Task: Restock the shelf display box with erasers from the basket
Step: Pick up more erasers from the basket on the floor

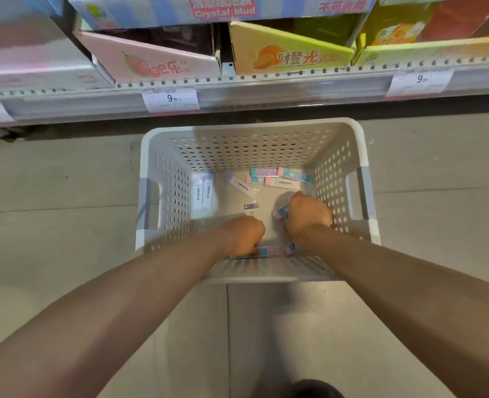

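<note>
A white perforated plastic basket point(254, 130) stands on the floor below the shelf. Both my hands reach down into it. My left hand point(244, 235) is closed on pink-and-blue erasers point(267, 251) near the basket's near wall. My right hand point(307, 215) is closed on another eraser point(280, 212) at the right side of the bottom. Several loose erasers point(280, 177) lie at the far side, and two white-wrapped ones point(203, 192) lie at the left. A pink display box point(151, 57) stands on the shelf above.
A yellow-green display box point(289, 53) and another green box point(435, 50) stand next to the pink one. A "Crystal Mud" box point(223, 8) sits above them. The shelf rail carries price tags point(170, 99). Grey tiled floor point(59, 182) surrounds the basket.
</note>
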{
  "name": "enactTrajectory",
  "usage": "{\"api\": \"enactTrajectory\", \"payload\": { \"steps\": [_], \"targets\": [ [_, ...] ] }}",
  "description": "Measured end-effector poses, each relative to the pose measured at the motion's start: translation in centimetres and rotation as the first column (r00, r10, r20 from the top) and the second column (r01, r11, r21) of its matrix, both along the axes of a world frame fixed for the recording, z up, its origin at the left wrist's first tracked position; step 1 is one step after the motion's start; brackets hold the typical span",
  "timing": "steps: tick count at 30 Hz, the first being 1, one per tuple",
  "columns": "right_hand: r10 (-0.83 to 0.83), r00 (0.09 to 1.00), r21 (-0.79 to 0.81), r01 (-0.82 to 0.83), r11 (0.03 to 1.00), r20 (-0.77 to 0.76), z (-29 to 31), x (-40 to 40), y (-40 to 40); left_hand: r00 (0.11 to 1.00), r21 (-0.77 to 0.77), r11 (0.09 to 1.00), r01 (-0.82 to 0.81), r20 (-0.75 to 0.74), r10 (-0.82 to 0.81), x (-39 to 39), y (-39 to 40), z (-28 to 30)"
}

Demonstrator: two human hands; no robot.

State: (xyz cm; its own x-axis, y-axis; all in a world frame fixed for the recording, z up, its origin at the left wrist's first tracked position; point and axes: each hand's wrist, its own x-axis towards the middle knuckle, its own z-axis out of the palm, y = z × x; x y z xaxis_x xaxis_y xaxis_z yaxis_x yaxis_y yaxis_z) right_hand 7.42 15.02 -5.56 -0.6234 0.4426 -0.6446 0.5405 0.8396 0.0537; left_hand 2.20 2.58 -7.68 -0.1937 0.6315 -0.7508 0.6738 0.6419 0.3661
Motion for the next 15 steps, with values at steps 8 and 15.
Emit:
{"api": "enactTrajectory", "payload": {
  "steps": [8,15],
  "targets": [
    [-0.409,0.913,-0.168,0.402,0.9,-0.002,-1.7,-0.9,0.2,0.979,0.01,0.979,0.206,-0.009,-0.206,-0.6,0.5,0.3],
    [-0.109,0.99,-0.201,0.125,0.971,0.089,-1.4,-0.2,0.1,0.999,0.029,0.998,0.052,0.014,-0.052,-2.2,-0.7,1.2]
  ]
}}
